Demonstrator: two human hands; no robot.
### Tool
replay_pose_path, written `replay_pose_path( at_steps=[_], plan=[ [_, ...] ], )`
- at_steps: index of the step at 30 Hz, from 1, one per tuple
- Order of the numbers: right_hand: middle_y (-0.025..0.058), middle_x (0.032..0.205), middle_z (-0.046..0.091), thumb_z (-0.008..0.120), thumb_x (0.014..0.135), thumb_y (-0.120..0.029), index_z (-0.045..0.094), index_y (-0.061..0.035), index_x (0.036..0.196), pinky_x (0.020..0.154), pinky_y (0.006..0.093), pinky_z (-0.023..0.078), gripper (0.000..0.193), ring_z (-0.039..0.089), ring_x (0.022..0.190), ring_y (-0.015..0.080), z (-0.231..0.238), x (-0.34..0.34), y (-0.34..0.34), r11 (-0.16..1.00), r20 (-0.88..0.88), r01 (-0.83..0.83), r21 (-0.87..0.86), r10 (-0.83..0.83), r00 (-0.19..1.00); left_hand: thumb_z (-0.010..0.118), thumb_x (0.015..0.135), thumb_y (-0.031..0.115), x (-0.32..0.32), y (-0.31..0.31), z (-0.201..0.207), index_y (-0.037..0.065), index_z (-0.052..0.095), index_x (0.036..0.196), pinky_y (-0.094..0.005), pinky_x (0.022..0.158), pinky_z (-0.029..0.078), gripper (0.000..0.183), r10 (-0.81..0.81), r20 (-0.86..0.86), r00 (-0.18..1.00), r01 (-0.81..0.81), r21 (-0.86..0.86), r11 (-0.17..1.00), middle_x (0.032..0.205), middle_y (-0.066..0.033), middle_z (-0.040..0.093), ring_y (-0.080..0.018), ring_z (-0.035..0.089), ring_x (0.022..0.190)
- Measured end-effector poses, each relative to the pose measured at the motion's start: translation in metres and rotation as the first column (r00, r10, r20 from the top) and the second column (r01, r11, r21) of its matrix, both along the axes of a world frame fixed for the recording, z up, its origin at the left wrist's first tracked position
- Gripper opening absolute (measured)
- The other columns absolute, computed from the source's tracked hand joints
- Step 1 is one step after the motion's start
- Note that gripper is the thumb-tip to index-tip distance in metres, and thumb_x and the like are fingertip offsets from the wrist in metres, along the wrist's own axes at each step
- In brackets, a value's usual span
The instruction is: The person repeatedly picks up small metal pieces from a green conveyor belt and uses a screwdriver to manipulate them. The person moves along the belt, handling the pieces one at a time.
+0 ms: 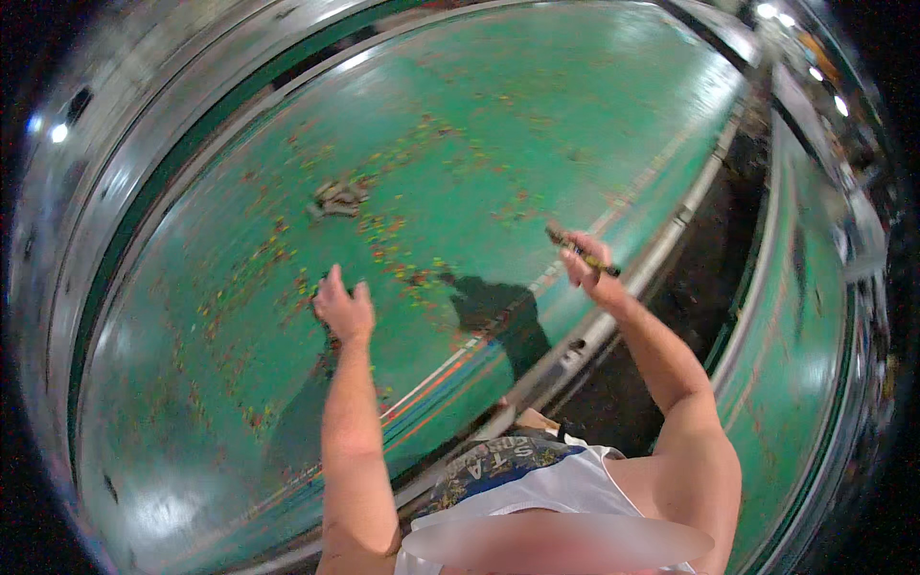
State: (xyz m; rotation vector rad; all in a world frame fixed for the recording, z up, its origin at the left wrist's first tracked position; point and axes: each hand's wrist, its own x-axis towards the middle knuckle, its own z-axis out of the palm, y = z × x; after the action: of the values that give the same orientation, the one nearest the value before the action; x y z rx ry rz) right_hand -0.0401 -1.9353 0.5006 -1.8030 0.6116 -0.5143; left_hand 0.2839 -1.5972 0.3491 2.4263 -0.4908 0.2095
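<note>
Left hand point(347, 309) hung over the green surface point(335, 105), fingers parted, thumb well out, nothing visible in the grasp; contact with the surface could not be told. Right hand point(591, 275), out to the other side, was closed around a slim tool point(563, 240), gripped partway along, one end showing beyond the fingers and the other past the heel of the hand. That mid-length hold probably gave control, and the raised wrist seemed to keep the tool clear of the metal rail point(661, 244) nearby. Left hand likely left bare for touching loose stuff directly. Tool: narrow, straight, dark toward the near end, yellowish along the middle, tan at the far tip; too blurred to name its kind. Small red, yellow and green bits point(414, 278) lay strewn around and beyond the left hand; a grey-brown clump point(340, 198) sat farther out, directly ahead of it.
</note>
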Motion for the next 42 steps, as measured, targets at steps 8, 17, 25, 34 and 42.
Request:
replay_pose_path(
  at_steps=[8,17,25,34,42],
  plan=[
    [-0.0024,0.074,0.059,0.074,0.103,-0.023,0.057,-0.005,0.13,0.055,0.0265,0.045,0.036,0.056,0.061,0.0066,-0.042,-0.224,0.153,0.933,-0.112,0.275,0.233,-0.255,0.96,0.058,0.09,-0.01,-0.009,0.039,0.007,0.001,0.065,0.145,-0.0392,0.123,0.04,0.057,-0.446,-0.483,0.754,0.172,-0.509,0.843,0.145,-0.014,0.069,-0.0245,0.061,0.14],
    [-0.0008,0.071,0.058,0.066,0.108,-0.032,0.063,-0.0073,0.121,0.054,0.0295,0.047,0.028,0.057,0.059,0.0101,-0.073,-0.251,0.207,0.859,-0.179,0.207,0.468,-0.137,0.974,0.063,0.101,-0.002,-0.11,0.01,0.049,-0.005,0.062,0.145,-0.0343,0.11,0.051,0.044,-0.613,-0.516,0.598,0.222,-0.628,0.746,0.136,-0.0157,0.072,-0.0204,0.067,0.127],
    [-0.003,0.067,0.051,0.07,0.107,-0.033,0.066,-0.0087,0.101,0.051,0.029,0.045,0.025,0.047,0.054,0.0097,-0.094,-0.249,0.15,0.748,-0.26,0.265,0.608,-0.128,0.957,0.07,0.101,0.006,-0.215,-0.014,0.075,-0.001,0.069,0.137,-0.0318,0.1,0.057,0.037,-0.714,-0.495,0.496,0.517,-0.492,0.7,0.122,-0.0126,0.078,-0.0167,0.073,0.112],
    [-0.0006,0.069,0.055,0.065,0.109,-0.023,0.066,-0.0009,0.125,0.055,0.0294,0.047,0.027,0.053,0.059,0.0091,-0.1,-0.234,0.097,0.776,-0.137,0.111,0.621,-0.032,0.99,0.077,0.088,0.005,-0.312,-0.118,0.09,0.009,0.054,0.154,-0.0412,0.104,0.056,0.07,-0.769,-0.439,0.464,0.708,-0.338,0.62,0.148,-0.0141,0.064,-0.0283,0.069,0.119],
    [-0.0035,0.068,0.051,0.063,0.11,-0.021,0.066,-0.0042,0.124,0.054,0.0275,0.043,0.022,0.047,0.056,0.0082,-0.099,-0.214,0.082,0.703,-0.089,0.107,0.703,-0.063,0.994,0.08,0.082,0.007,-0.341,-0.177,0.075,0.015,0.049,0.157,-0.0466,0.111,0.051,0.081,-0.763,-0.391,0.514,0.742,-0.244,0.625,0.145,-0.0119,0.067,-0.0377,0.063,0.132]
  ],
)
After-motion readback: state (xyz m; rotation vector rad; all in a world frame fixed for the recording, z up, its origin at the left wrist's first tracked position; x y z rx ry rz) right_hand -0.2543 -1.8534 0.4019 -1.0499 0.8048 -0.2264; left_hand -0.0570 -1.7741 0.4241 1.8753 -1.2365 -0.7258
